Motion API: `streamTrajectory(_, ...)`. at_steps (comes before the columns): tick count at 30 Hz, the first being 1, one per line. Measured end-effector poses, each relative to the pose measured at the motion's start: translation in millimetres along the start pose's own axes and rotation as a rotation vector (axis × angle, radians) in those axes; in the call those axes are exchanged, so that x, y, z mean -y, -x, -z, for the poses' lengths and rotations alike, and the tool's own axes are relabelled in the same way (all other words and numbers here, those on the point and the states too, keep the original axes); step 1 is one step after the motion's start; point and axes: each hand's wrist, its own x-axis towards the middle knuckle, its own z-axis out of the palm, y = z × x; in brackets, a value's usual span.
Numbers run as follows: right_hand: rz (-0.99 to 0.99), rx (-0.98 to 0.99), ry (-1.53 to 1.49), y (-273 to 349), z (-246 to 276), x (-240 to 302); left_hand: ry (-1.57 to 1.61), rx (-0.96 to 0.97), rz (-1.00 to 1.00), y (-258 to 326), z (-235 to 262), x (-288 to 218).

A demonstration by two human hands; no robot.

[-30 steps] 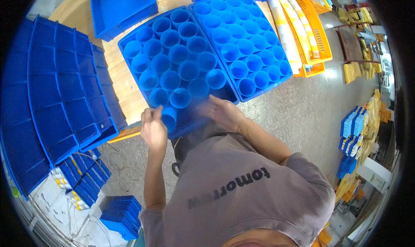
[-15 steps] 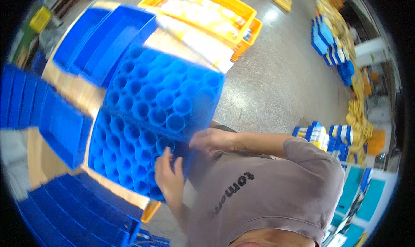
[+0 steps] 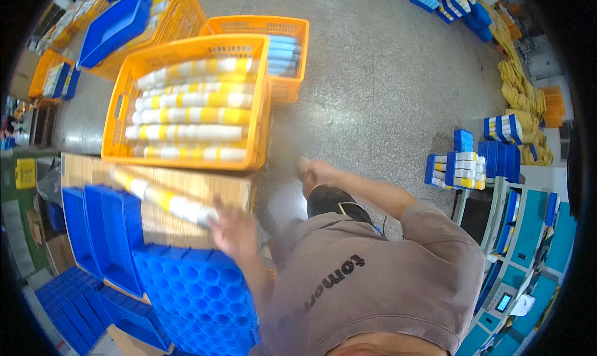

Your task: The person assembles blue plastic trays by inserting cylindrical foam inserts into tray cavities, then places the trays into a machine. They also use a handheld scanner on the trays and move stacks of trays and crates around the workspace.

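**Left hand closed on a tube bundle; right hand out and free**

Both hands are seen from above, well apart from each other. The left hand (image 3: 231,228) is blurred, but its fingers appear wrapped around the near end of a long white-and-yellow tube bundle (image 3: 163,197). The bundle's long axis runs up and to the left, away from that hand, its far end reaching out over a brown cardboard box (image 3: 199,194) that lies directly beyond the hand. The right hand (image 3: 309,168) is held out over the grey floor (image 3: 385,88), nothing is gripped in it, and how far its fingers are spread cannot be told from this angle.

Of the two, the left hand is much the nearer to the bundle; the right is set off to the bundle's right, with a stretch of box and floor between.

Just below the left hand, touching or nearly touching the forearm, a blue tray of round cells (image 3: 199,297) is found. To the left of it, flat blue bins (image 3: 102,231) are stacked. Beyond the bundle's far end, an orange crate (image 3: 186,101) is filled with more bundles of the same kind, laid crosswise. A second orange crate (image 3: 273,45) stands further off, blue tubes inside it.
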Motion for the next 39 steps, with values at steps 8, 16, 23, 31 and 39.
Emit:
streamTrajectory(8,-0.272,-0.729,-1.189,-113.0,231.1,-134.9,-1.008,-0.552,0.258,-203.3,-19.2,90.7)
streamTrajectory(16,-0.734,-0.528,-0.947,-268.4,296.6,-196.9,-1.992,-0.428,0.065,-445.1,46.2,107.9)
streamTrajectory(23,-0.643,-0.243,-0.050,-444.7,273.1,-338.5,-2.610,-0.328,0.308,-489.8,108.8,147.1)
streamTrajectory(31,-0.808,0.257,0.376,-596.3,153.6,-581.9,-2.582,-0.581,0.351,-501.6,129.1,155.1)
streamTrajectory(39,-0.790,0.283,0.817,-596.2,106.2,-628.8,-2.619,-0.654,0.491,-534.8,172.4,153.6)
